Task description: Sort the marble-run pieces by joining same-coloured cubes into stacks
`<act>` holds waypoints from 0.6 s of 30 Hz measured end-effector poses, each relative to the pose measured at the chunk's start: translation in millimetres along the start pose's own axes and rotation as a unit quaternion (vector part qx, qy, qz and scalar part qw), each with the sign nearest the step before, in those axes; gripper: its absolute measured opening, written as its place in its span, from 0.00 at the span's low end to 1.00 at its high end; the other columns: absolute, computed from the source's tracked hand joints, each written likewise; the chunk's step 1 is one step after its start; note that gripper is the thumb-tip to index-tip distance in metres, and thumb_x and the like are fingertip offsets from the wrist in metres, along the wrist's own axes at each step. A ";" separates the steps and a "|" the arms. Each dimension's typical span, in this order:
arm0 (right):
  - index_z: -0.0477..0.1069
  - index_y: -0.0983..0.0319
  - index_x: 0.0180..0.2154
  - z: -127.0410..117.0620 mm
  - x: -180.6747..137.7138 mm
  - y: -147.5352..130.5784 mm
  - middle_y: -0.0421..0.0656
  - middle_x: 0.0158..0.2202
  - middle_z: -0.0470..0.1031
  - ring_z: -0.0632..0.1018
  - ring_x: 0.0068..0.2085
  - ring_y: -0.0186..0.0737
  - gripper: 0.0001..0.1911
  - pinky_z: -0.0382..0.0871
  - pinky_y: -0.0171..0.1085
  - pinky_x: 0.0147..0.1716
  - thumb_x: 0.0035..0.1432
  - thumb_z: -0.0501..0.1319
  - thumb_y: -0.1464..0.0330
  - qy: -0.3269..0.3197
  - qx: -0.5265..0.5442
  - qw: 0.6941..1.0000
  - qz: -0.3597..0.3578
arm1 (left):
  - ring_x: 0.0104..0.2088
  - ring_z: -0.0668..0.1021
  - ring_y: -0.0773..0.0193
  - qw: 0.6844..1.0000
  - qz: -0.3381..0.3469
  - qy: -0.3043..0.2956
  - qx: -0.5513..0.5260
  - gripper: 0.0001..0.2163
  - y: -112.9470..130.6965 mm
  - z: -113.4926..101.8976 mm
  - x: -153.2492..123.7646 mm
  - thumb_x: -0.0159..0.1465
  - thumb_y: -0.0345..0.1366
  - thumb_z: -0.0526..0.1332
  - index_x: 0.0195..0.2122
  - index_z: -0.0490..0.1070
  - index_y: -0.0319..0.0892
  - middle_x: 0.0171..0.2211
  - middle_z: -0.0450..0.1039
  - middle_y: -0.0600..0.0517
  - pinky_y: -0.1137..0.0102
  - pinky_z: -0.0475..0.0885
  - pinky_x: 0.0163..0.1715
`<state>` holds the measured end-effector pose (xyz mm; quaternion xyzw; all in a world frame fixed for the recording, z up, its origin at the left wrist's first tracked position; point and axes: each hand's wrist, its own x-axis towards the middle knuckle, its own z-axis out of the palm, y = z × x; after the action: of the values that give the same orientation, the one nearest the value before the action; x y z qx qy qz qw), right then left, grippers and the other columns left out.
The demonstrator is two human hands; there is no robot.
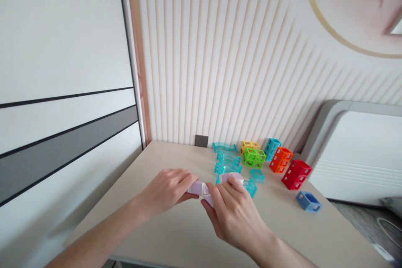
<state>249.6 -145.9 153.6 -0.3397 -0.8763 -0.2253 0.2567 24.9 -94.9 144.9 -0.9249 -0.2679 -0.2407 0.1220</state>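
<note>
Above the table, a lilac and white snake twist puzzle (pixel 197 188) spans both of my hands. My left hand (pixel 169 186) is closed on its left end, thumb and fingers pinching a segment. Further right, my right hand (pixel 234 213) wraps round the bent middle part, and a wide lilac section (pixel 231 176) sticks out beyond its knuckles. The fingers cover several of the segments. Just behind the right hand lie clear teal plastic pieces (pixel 228 168), partly hidden by the puzzle.
On the table (pixel 150 234), block frames stand at the back right: yellow (pixel 249 146), green (pixel 254 158), teal (pixel 272 149), orange (pixel 281 160), red (pixel 297 174) and blue (pixel 308 201). A teal ring piece (pixel 257 175) lies among them. A ribbed wall with a socket (pixel 201 140) rises behind.
</note>
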 end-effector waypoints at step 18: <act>0.65 0.62 0.59 47.6 -22.8 15.5 0.43 0.38 0.75 0.74 0.33 0.37 0.32 0.67 0.34 0.31 0.63 0.57 0.48 -0.175 0.584 0.725 0.321 | 0.34 0.78 0.59 0.992 -0.032 -0.102 0.069 0.07 -26.4 43.3 -17.3 0.70 0.41 0.58 0.40 0.67 0.43 0.34 0.76 0.52 0.67 0.65 0.32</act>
<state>261.0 -119.4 106.7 -0.4168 -0.7029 0.4903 0.3030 13.9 -65.3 101.5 -0.9251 -0.3241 -0.1294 0.1495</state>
